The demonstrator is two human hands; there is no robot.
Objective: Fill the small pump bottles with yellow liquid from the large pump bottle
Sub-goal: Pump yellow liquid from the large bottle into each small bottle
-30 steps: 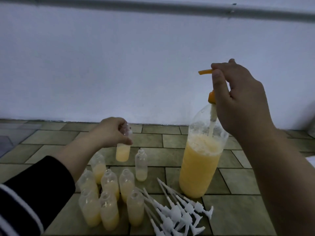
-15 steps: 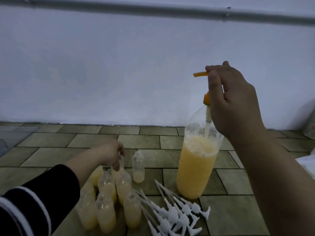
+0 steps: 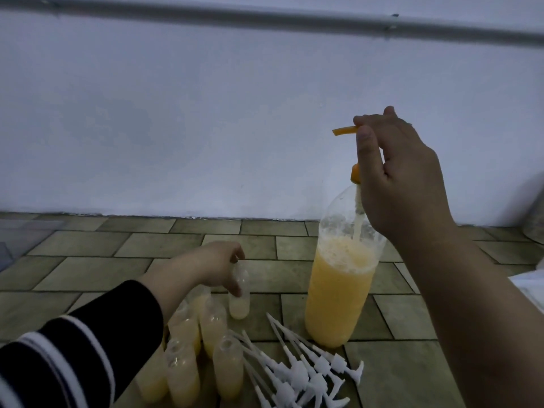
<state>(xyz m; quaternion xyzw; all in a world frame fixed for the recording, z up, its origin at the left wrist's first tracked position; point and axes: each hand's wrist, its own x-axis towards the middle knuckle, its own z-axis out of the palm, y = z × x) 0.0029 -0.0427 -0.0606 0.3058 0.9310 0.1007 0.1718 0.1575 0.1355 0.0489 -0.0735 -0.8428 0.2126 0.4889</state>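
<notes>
The large clear bottle, over half full of yellow liquid, stands on the tiled surface right of centre. My right hand grips its orange pump head; the orange spout sticks out to the left. My left hand is closed round the top of a small clear bottle with a little pale liquid at its bottom, standing on the tiles left of the large bottle. Several small filled bottles stand clustered in front of my left arm.
A pile of white pump tops lies in front of the large bottle. A pale wall rises just behind the tiles. A white object and a grey one sit at the right edge.
My left hand set the filled small bottle down among the cluster, then moved right and closed on the nearly empty small bottle. My right hand stayed on the pump head.
</notes>
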